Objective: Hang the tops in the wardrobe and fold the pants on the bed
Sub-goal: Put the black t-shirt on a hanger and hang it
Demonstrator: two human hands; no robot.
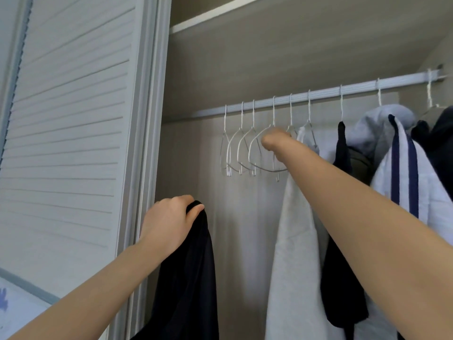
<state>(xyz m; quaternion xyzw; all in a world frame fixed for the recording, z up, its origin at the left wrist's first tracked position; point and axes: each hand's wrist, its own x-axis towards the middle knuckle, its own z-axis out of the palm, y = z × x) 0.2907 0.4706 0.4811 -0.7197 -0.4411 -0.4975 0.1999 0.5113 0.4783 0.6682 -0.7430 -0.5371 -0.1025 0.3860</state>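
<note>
Black fabric is bunched in the left hand (pixel 171 218), fingers and thumb curled over the top edge of a dark top (pixel 188 278) that hangs limp beside the wardrobe's louvred door (pixel 71 133). So that hand is clamped on the garment, held up in front of the open wardrobe, below and to the left of the rail.

Right hand (pixel 274 141) is up among the empty wire hangers (pixel 245 153), at the one nearest the hung clothes. It's seen from behind the wrist and the fingers are hidden, so honestly I can't tell if it has closed on that hanger or is just touching it.

Going outward: a bunch of bare hangers sit on the rail (pixel 318 94), then a light grey top (pixel 294 241) already hanging just right of the hand, then a dark garment (pixel 343 241), a grey hoodie (pixel 382 128), a white one with navy stripes (pixel 404 173) and another dark piece (pixel 438 143) at the far right.

My guess on handling: the black top looks light and floppy, no stiffness at all, so it'll sag and slide wherever it isn't pinched. Best bet is holding it at the collar or shoulder seam so the neck opens for the hanger. Thin wire hangers like these probably tangle with neighbours and let smooth fabric slip off, so lift one clear by its hook first.
</note>
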